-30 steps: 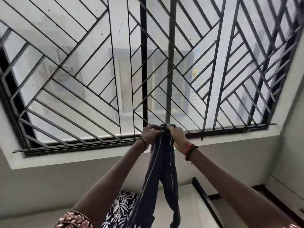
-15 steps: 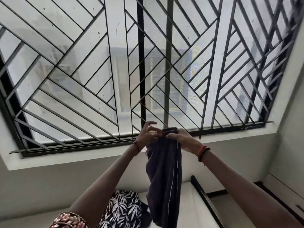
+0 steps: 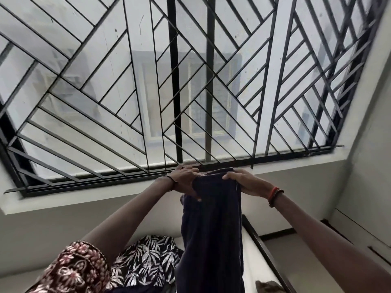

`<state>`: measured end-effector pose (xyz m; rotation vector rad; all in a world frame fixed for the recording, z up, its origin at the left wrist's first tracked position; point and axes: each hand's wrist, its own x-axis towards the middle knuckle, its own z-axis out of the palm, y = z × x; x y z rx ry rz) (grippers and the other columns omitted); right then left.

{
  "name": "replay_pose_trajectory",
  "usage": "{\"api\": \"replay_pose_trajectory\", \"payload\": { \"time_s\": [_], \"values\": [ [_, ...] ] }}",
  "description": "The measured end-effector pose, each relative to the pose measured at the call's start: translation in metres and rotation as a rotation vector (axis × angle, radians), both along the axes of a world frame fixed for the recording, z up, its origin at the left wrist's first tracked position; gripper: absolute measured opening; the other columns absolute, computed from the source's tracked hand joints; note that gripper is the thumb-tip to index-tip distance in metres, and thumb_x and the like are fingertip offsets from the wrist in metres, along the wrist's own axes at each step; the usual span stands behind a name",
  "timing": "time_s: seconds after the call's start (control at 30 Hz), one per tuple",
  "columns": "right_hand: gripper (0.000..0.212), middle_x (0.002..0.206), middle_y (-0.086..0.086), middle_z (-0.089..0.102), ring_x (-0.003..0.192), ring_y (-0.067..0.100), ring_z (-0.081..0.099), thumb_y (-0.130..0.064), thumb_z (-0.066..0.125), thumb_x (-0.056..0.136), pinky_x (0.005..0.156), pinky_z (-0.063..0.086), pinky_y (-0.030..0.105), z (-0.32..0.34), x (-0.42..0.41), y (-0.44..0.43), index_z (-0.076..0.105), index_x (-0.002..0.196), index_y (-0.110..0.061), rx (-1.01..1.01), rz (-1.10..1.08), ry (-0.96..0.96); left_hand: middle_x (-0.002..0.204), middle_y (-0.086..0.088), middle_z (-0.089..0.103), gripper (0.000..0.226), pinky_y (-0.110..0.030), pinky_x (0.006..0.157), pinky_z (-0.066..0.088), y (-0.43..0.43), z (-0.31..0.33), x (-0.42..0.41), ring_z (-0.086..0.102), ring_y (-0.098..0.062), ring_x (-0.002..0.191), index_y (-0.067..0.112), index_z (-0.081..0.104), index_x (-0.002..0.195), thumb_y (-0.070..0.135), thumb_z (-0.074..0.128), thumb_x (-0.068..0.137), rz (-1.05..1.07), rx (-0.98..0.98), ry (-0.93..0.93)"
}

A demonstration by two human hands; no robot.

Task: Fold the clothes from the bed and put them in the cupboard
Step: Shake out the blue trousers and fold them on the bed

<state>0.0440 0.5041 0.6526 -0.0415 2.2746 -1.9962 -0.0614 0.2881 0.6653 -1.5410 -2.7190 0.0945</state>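
Note:
A dark navy garment (image 3: 211,229) with a thin pale stripe hangs straight down in front of me, held up at arm's length. My left hand (image 3: 184,180) grips its top left corner, thumb over the cloth. My right hand (image 3: 243,181) grips the top right edge, fingers curled over the hem. The two hands are a short way apart, so the top edge is spread. Below lies a black-and-white leaf-print garment (image 3: 148,259) on the white bed (image 3: 249,261).
A large window with a black diagonal grille (image 3: 190,92) fills the wall ahead, above a white sill (image 3: 84,197). The bed's dark frame edge (image 3: 268,254) runs along the right. A small brownish cloth (image 3: 267,287) lies at the bed's lower right.
My hands have moved apart along the garment's top edge, spreading it from a bunched strip into a wider panel. The view has tilted slightly downward.

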Motion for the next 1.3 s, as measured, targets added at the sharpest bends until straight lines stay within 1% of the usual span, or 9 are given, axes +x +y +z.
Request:
{"api": "replay_pose_trajectory", "payload": {
  "time_s": [0.1, 0.23, 0.43, 0.57, 0.77, 0.83, 0.93, 1.03, 1.3],
  "values": [
    [0.026, 0.095, 0.012, 0.064, 0.089, 0.02, 0.06, -0.021, 0.059, 0.093, 0.079, 0.048, 0.027, -0.009, 0.006, 0.011, 0.062, 0.1, 0.005, 0.322, 0.029, 0.078, 0.117, -0.001, 0.064, 0.072, -0.036, 0.109, 0.022, 0.007, 0.001, 0.002, 0.05, -0.02, 0.118, 0.022, 0.058, 0.121, 0.06, 0.075, 0.063, -0.022, -0.054, -0.069],
    [0.032, 0.108, 0.011, 0.065, 0.101, 0.015, 0.062, -0.003, 0.063, 0.088, 0.085, 0.049, 0.018, -0.013, 0.009, 0.017, 0.059, 0.119, -0.005, 0.507, 0.017, 0.227, 0.102, -0.004, 0.067, 0.058, -0.033, 0.081, 0.05, 0.015, 0.001, 0.009, 0.061, -0.024, 0.095, 0.019, 0.06, 0.103, 0.053, 0.081, 0.061, 0.08, -0.086, -0.191],
    [0.042, 0.111, 0.009, 0.063, 0.098, 0.02, 0.06, -0.017, 0.05, 0.085, 0.087, 0.05, 0.034, -0.036, 0.011, 0.021, 0.052, 0.121, -0.041, 0.558, -0.043, 0.32, 0.101, -0.002, 0.063, 0.05, -0.03, 0.076, 0.045, 0.026, -0.001, 0.014, 0.059, -0.02, 0.093, 0.018, 0.056, 0.1, 0.047, 0.08, 0.067, 0.06, 0.095, -0.309],
    [0.081, 0.124, 0.0, 0.057, 0.109, 0.011, 0.057, -0.031, 0.083, 0.068, 0.091, 0.048, 0.025, -0.044, 0.006, 0.023, 0.043, 0.138, -0.029, 0.717, -0.024, 0.338, 0.089, 0.005, 0.06, 0.04, -0.024, 0.07, 0.037, 0.029, -0.005, 0.015, 0.058, -0.015, 0.087, 0.023, 0.06, 0.1, 0.044, 0.077, 0.072, 0.021, 0.183, -0.329],
    [0.028, 0.082, 0.0, 0.061, 0.075, 0.017, 0.056, -0.019, 0.078, 0.073, 0.063, 0.042, 0.024, -0.04, -0.006, 0.029, 0.064, 0.095, -0.008, 1.048, 0.032, 0.299, 0.104, -0.001, 0.06, 0.057, -0.022, 0.071, 0.035, 0.03, -0.006, 0.01, 0.05, -0.012, 0.088, 0.017, 0.052, 0.119, 0.033, 0.079, 0.072, 0.045, -0.116, -0.293],
    [0.024, 0.079, 0.001, 0.061, 0.072, 0.016, 0.057, -0.025, 0.078, 0.074, 0.066, 0.046, 0.033, -0.036, -0.006, 0.03, 0.062, 0.086, -0.013, 1.057, 0.101, 0.236, 0.105, -0.002, 0.062, 0.052, -0.022, 0.071, 0.04, 0.025, -0.008, 0.001, 0.052, -0.012, 0.09, 0.015, 0.056, 0.117, 0.029, 0.079, 0.074, 0.08, -0.162, -0.328],
    [0.021, 0.074, -0.004, 0.059, 0.065, 0.0, 0.054, -0.015, 0.078, 0.075, 0.063, 0.044, 0.021, -0.023, -0.004, 0.032, 0.058, 0.078, -0.02, 0.897, 0.256, 0.168, 0.088, 0.003, 0.065, 0.026, -0.016, 0.065, 0.047, 0.02, -0.012, -0.011, 0.06, -0.012, 0.084, 0.017, 0.066, 0.094, 0.028, 0.079, 0.074, 0.13, -0.13, -0.476],
    [0.028, 0.091, 0.01, 0.066, 0.08, 0.008, 0.06, -0.011, 0.077, 0.076, 0.073, 0.05, 0.03, -0.01, -0.005, 0.037, 0.062, 0.098, -0.005, 0.782, 0.347, 0.058, 0.085, 0.007, 0.069, 0.018, -0.015, 0.071, 0.051, 0.021, -0.011, -0.016, 0.064, -0.009, 0.081, 0.019, 0.068, 0.087, 0.028, 0.079, 0.074, 0.171, -0.12, -0.633],
    [0.01, 0.084, 0.004, 0.066, 0.079, 0.016, 0.064, -0.008, 0.072, 0.082, 0.065, 0.051, 0.022, -0.04, -0.031, 0.076, 0.062, 0.086, -0.01, 0.645, 0.389, -0.21, 0.091, 0.004, 0.073, 0.018, -0.023, 0.085, 0.053, 0.05, -0.031, -0.039, 0.068, -0.009, 0.087, 0.012, 0.066, 0.1, 0.003, 0.066, 0.084, 0.233, -0.227, -1.079]
  ]
}}
